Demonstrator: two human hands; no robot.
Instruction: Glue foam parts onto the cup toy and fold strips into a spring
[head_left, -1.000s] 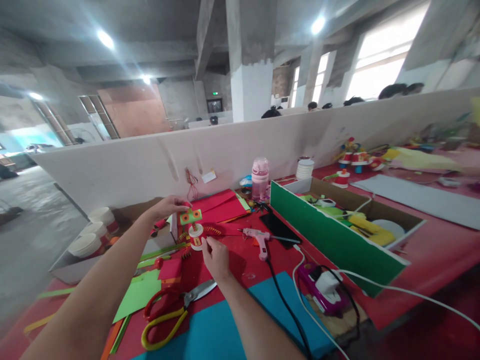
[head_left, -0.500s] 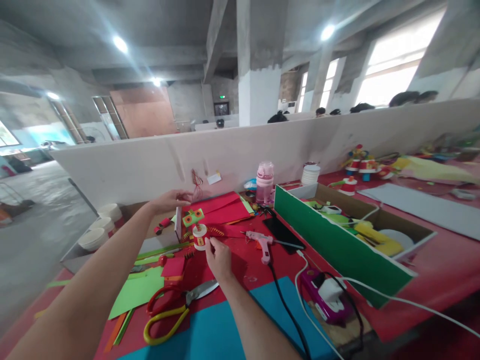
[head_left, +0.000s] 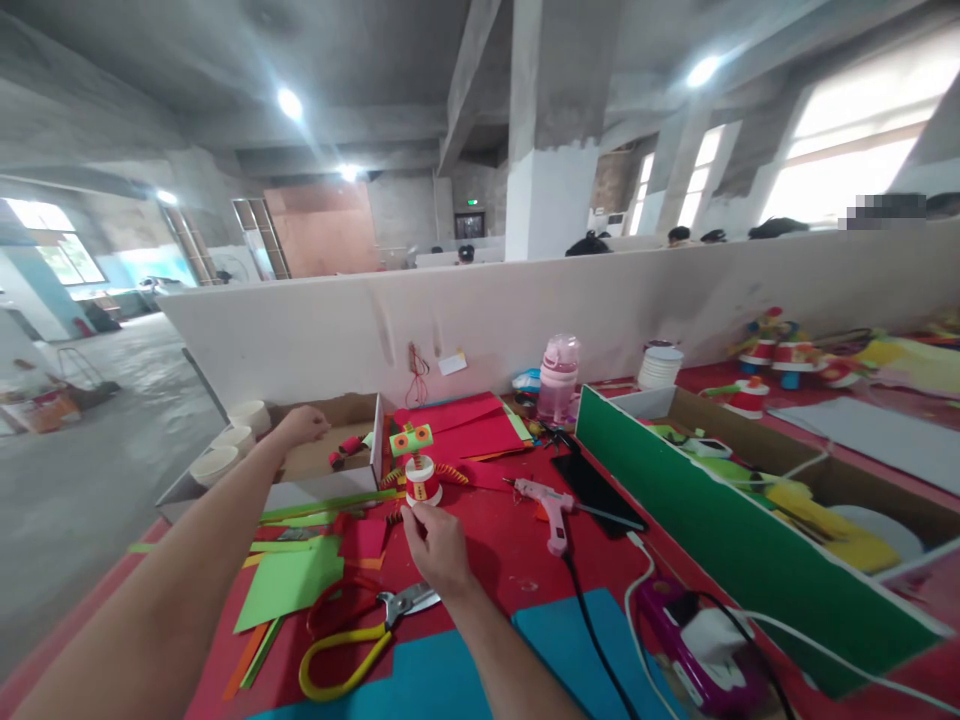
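My left hand [head_left: 306, 424] hovers over the cardboard box [head_left: 315, 496] at the left, its fingers curled together; whether anything is in them is too small to tell. My right hand [head_left: 435, 545] is closed just in front of a small paper-cup figure [head_left: 424, 482], and what its fingers hold, if anything, is hidden. The figure stands upright, with a green head [head_left: 412, 440] bearing orange round eyes and coiled paper arms at its sides. Red rolled pieces [head_left: 348, 450] lie inside the box, near its right wall.
Yellow-and-red-handled scissors [head_left: 346, 660], green paper [head_left: 289, 585] and blue sheets [head_left: 435, 680] lie in front. A pink glue gun [head_left: 549, 507], a pink bottle [head_left: 559, 380], a green-sided box [head_left: 720, 530] and a purple power strip [head_left: 701, 645] are at the right. Cups line the left.
My left hand has moved left, away from the figure's head to over the box, and its fingers have curled. My right hand has drawn slightly off the cup. The view has shifted left.
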